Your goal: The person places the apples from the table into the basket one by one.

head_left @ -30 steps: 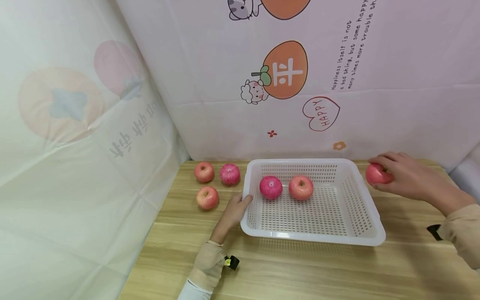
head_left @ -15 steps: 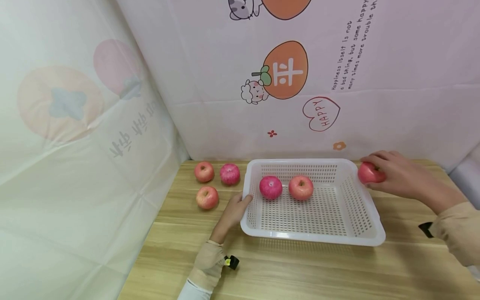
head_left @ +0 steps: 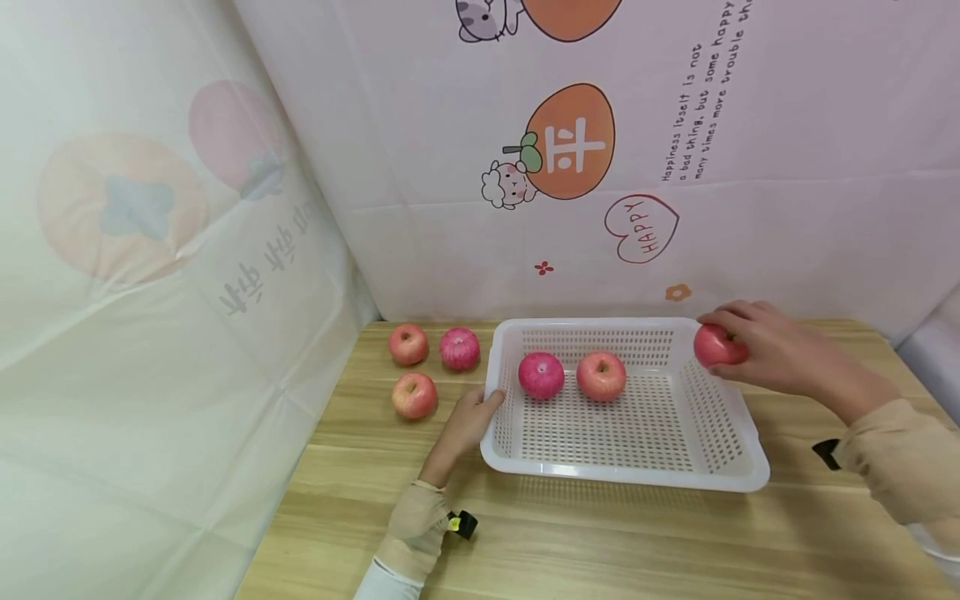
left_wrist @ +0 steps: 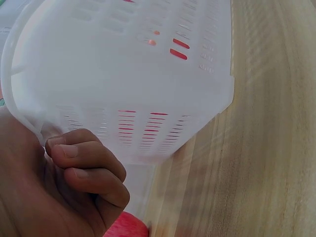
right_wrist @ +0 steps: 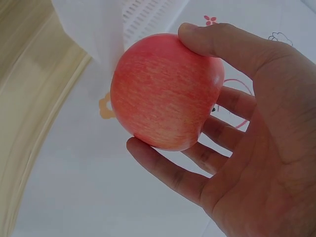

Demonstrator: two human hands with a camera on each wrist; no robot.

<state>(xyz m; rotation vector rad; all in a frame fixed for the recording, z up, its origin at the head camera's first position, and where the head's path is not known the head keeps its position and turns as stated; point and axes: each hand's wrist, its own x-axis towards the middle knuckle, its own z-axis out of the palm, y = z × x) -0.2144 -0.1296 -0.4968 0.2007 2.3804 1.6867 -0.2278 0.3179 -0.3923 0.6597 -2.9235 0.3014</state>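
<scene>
A white plastic basket [head_left: 622, 475] with slotted walls stands on the wooden table, holding a deep pink apple [head_left: 541, 376] and a paler red apple [head_left: 601, 377]. My left hand [head_left: 468, 421] grips its left rim, thumb over the top; the left wrist view shows the fingers curled under the rim outside. At the right rear corner, my right hand [head_left: 776, 350] holds a red apple [head_left: 718, 346] that overlaps the basket's rim in the head view. In the right wrist view, thumb and fingertips pinch this apple [right_wrist: 165, 94] around its sides.
Left of the basket, two red apples [head_left: 408, 344] [head_left: 415, 395] and a deep pink apple [head_left: 460, 348] sit on the table [head_left: 360, 467]. A printed white cloth [head_left: 435, 250] hangs directly behind the table, and another cloth [head_left: 150, 350] hangs along the left side.
My right hand has carried its apple leftward, from beside the basket to over the right rear rim. The left hand and the other apples stay where they were.
</scene>
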